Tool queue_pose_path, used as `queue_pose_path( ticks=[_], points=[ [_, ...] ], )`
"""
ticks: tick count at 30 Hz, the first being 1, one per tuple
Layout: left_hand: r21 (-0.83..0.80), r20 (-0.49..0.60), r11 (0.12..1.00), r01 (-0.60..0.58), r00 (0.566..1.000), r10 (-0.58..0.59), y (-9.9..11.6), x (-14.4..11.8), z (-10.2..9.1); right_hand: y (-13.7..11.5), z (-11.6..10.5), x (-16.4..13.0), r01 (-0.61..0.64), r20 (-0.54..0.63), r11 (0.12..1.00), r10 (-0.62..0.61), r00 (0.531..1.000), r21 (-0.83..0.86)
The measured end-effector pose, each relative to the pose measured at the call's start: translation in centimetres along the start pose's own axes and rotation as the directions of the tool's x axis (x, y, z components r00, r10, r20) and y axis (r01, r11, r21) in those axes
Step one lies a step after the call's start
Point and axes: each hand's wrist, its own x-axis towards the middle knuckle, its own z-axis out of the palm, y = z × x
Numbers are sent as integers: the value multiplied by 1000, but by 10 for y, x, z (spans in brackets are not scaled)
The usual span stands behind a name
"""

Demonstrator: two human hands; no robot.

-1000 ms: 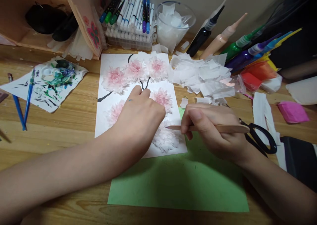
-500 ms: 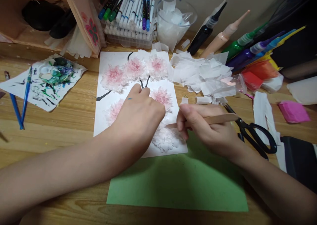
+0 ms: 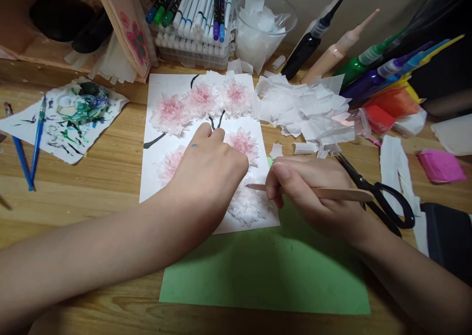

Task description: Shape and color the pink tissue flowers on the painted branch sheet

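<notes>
- Far out beyond the left fingers lie two blue brushes point(image 3: 27, 148) and a paint-smeared scrap of paper point(image 3: 66, 124), well apart from either hand.
- The left hand point(image 3: 208, 170) rests flat, palm down, on the white sheet point(image 3: 162, 84); its fingers point(image 3: 212, 133) are loosely curled and grip nothing, only pressing the paper beside the pink tissue flowers point(image 3: 201, 101).
- Just right of those fingers, between the two hands, sits the pale tissue flower point(image 3: 247, 207) at the sheet's lower right corner.
- The right hand point(image 3: 313, 190) is closed in a pinch round a thin wooden stick point(image 3: 332, 193). The stick's long axis runs nearly level, left to right, its point toward the left hand and touching or just above that pale flower; I cannot tell which.
- The flower lies just left of the right fingertips, so the right hand is the nearer one.
- Behind the right knuckles lie black scissors point(image 3: 387, 202); beyond them a heap of white tissue scraps point(image 3: 306, 109); under the wrist, green paper point(image 3: 265, 281).
</notes>
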Motion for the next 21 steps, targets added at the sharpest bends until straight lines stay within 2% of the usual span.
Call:
queue_pose_path(
  ticks=[4,7,9,12,14,18,21],
  points=[
    [12,-7,1000,-20,1000,20,-1,-1,1,2,4,2,-119,38,991,117,992,63],
    [-8,-11,1000,-29,1000,29,-3,-2,2,2,2,2,-161,71,980,153,986,119],
    [-20,-30,999,-36,999,35,-3,-2,2,0,-3,0,-171,26,967,169,985,189],
    [-44,-57,998,-41,998,38,-3,-2,2,-1,-10,-4,-166,-118,948,204,972,272],
    [-61,-49,998,-30,998,28,-3,-1,2,0,-11,-5,-152,-138,954,192,972,259],
    [-57,-41,998,-33,999,31,-3,0,2,4,-5,-3,-95,-39,981,103,994,167],
    [-61,-60,998,-28,998,24,-3,0,2,6,4,-1,-64,-13,988,66,998,139]
  ],
)
